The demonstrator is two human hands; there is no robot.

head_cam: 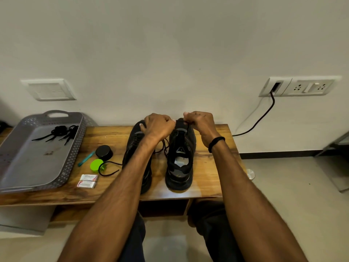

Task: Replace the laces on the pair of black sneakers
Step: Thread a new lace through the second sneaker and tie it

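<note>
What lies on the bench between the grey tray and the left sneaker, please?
Head view: black round tin, green cap, teal tool, two small boxes, loose lace.

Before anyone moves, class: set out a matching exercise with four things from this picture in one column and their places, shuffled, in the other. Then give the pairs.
Things:
1. laces
2. green cap
3. black band
4. cable

Places:
A. plugged in at the socket
B. in the tray
C. round the right wrist
D. on the table beside the black lid

Pairs: 1-B, 2-D, 3-C, 4-A
</note>
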